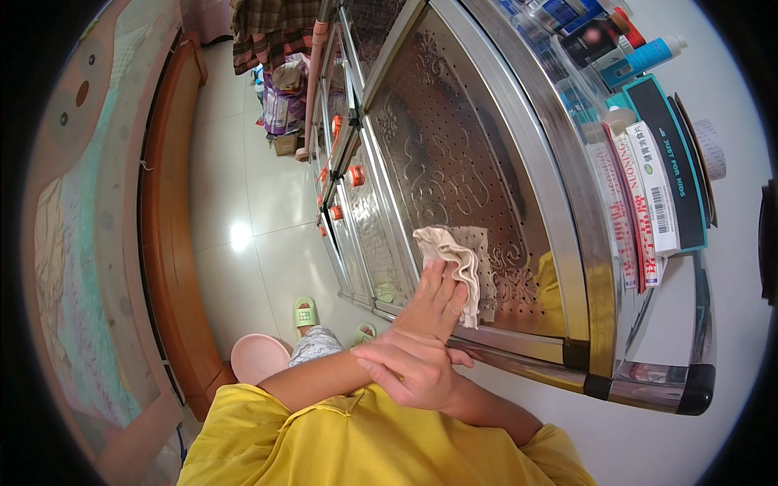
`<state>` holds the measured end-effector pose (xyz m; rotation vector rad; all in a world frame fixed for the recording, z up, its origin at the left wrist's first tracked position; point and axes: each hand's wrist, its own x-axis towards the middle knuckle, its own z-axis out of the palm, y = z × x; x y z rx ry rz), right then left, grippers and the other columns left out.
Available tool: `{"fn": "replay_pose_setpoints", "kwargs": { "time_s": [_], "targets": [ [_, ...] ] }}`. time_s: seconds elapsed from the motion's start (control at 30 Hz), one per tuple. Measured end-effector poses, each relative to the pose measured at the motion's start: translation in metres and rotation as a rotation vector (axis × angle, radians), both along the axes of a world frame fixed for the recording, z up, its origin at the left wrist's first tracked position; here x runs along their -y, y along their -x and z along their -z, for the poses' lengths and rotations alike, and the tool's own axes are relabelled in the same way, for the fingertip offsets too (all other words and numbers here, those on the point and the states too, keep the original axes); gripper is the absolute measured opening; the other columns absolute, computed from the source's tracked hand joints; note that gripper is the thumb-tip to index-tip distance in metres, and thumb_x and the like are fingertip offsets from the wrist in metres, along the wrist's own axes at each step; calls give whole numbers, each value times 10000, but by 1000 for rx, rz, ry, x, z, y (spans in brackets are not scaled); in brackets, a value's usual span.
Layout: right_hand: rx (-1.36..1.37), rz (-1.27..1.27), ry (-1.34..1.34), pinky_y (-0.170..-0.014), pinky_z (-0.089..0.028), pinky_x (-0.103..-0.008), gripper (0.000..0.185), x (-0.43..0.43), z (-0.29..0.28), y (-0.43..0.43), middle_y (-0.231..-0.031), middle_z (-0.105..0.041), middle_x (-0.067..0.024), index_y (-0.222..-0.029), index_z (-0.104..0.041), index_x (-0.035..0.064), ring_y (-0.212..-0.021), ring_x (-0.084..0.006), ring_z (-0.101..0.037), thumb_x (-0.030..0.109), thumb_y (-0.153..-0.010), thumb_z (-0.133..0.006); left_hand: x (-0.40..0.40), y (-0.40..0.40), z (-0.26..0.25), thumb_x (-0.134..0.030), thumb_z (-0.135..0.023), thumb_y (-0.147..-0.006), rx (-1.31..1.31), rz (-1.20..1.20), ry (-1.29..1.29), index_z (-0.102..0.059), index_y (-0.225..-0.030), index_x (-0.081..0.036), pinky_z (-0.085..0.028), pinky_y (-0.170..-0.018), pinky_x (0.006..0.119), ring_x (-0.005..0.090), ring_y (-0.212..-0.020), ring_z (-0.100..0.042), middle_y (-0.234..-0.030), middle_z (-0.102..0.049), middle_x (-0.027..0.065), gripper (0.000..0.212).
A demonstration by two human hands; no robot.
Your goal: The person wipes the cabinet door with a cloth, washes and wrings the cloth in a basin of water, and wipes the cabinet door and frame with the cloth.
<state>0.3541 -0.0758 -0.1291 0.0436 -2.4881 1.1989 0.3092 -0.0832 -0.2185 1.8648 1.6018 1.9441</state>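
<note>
My left hand [434, 301] reaches across to a beige cloth [447, 243] and holds it against the embossed, perforated metal panel [450, 164] of a metal-framed cabinet. The cloth is bunched along the fingers, and part of it lies flat on the panel. Its fingers partly disappear into the folds. Over my left wrist lies my right hand [416, 370], touching it, with thumb and forefinger apart; whether it grips the wrist cannot be told. No object shows in my right hand.
Boxes [653, 200] and bottles [638, 61] stand on the cabinet top at the right. Orange-red latches [357, 176] sit on the lower doors. A pink basin [260, 359] is on the tiled floor near my green slippers [305, 311]. Along the left runs a wooden bed frame [173, 231].
</note>
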Motion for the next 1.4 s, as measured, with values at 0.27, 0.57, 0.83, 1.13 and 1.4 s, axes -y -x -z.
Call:
{"fn": "replay_pose_setpoints", "kwargs": {
  "time_s": [0.27,0.57,0.83,1.13,1.4],
  "targets": [
    [-23,-26,-48,-595,-495,-361,213,2,-4,2,-760,-606,-124,-935,-628,-10,-657,-280,-613,-16,-722,-634,-13,14,1,-714,-489,-772,44,-41,13,-13,-1451,64,-68,-1094,612,556,-1357,4,-1487,-17,333,1137],
    [48,18,41,-616,-501,-344,149,9,-4,-8,-765,-621,-118,-928,-633,-15,-664,-279,-619,-10,-779,-647,-20,22,-8,-717,-365,-839,143,-93,33,-9,-1473,7,-54,-1084,622,550,-1358,5,-1499,-25,305,1026],
    [145,43,169,-640,-501,-339,115,13,5,-15,-797,-638,-122,-915,-639,-12,-704,-273,-633,10,-803,-652,-9,13,12,-706,-420,-820,-88,-31,37,-128,-1431,40,-117,-1062,662,575,-1322,-78,-1448,-124,316,1008],
    [95,41,59,-595,-497,-299,110,0,-3,-2,-747,-648,-99,-887,-661,-14,-641,-232,-632,-17,-777,-664,-27,41,-13,-727,-323,-850,311,-106,99,0,-1468,31,-35,-1108,565,500,-1385,45,-1503,6,309,1030],
    [64,64,27,-589,-482,-340,117,-7,-5,2,-740,-612,-104,-907,-634,-8,-651,-247,-608,10,-795,-660,-2,-5,26,-688,-448,-828,191,-72,112,15,-1462,33,-72,-1098,587,536,-1368,12,-1472,-39,342,1065]
  ]
}}
